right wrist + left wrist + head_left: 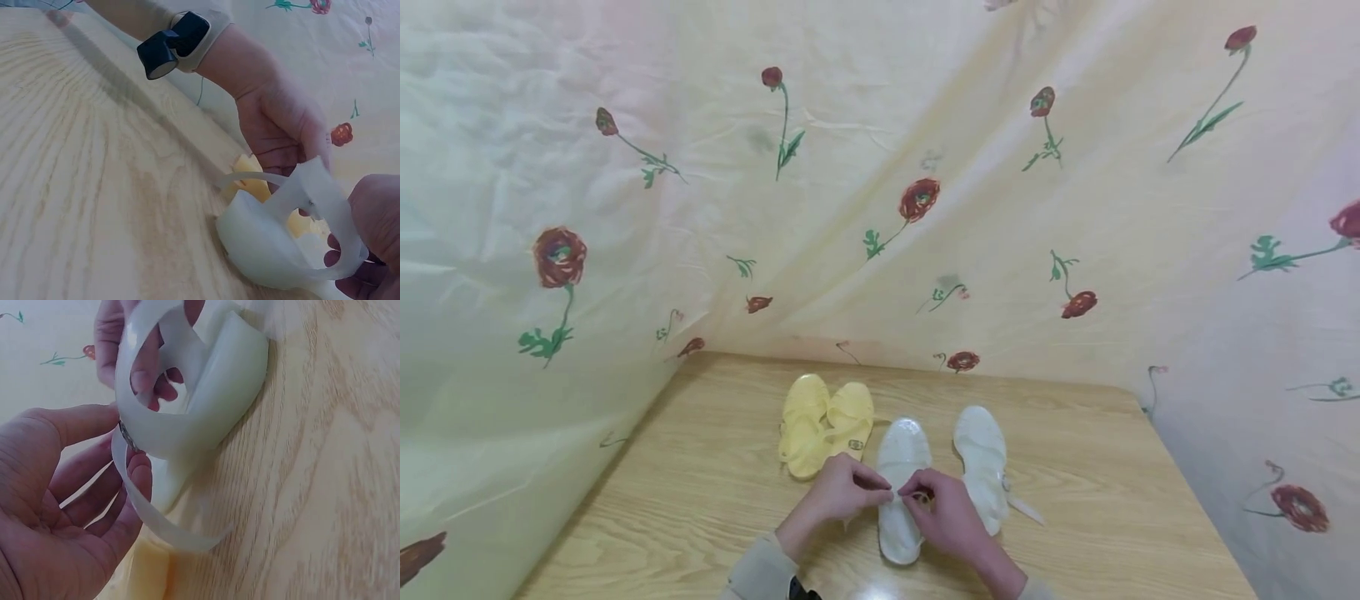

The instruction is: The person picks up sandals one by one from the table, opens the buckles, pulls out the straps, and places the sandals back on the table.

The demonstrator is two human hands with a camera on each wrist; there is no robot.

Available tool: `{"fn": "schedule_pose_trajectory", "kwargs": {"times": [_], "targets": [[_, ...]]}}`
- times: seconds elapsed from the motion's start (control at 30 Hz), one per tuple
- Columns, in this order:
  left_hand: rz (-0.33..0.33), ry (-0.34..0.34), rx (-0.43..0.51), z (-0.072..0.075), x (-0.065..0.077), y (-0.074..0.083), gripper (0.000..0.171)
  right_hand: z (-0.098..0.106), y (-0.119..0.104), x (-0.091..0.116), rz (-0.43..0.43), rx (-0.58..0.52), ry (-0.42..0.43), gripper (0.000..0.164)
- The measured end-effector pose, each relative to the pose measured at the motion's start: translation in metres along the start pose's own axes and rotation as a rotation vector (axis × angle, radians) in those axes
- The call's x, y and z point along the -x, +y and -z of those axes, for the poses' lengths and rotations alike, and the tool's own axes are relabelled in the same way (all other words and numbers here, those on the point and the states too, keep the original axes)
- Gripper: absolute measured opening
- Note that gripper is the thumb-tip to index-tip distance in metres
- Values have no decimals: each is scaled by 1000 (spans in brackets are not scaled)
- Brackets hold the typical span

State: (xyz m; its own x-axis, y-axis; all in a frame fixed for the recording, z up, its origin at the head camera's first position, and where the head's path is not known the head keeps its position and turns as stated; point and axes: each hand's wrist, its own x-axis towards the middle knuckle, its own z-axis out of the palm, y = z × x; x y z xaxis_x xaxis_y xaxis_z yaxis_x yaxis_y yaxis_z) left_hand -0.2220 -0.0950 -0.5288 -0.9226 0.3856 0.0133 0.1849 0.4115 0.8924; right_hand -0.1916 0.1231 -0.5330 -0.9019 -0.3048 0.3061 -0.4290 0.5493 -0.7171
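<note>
A translucent white jelly sandal (901, 450) stands on the wooden table between my hands. In the left wrist view, my left hand (75, 494) pinches its ankle strap at the small metal buckle (128, 435), thumb on one side and fingers on the other. The strap's loose tail (169, 532) hangs below the buckle in a curve. From the other side, my right hand (946, 510) grips the looped strap (342, 240) between thumb and fingers. Part of the right fingers lies hidden behind the strap.
Its white mate (981, 458) lies to the right, strap stretched out loose. A pair of yellow sandals (805, 421) sits at the back left. Floral cloth (850, 167) hangs behind and at both sides of the wooden table (1097, 492).
</note>
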Motion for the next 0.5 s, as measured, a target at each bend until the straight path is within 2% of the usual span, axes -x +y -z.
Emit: {"fn": "schedule_pose_trajectory", "kwargs": {"times": [0.17,0.5], "targets": [[-3,6,15,-1,0,1,13,-1,0,-5,28,39,26,14],[6,11,1,-2,-1,-1,11,-2,1,-10,-1,33,-62,11]]}}
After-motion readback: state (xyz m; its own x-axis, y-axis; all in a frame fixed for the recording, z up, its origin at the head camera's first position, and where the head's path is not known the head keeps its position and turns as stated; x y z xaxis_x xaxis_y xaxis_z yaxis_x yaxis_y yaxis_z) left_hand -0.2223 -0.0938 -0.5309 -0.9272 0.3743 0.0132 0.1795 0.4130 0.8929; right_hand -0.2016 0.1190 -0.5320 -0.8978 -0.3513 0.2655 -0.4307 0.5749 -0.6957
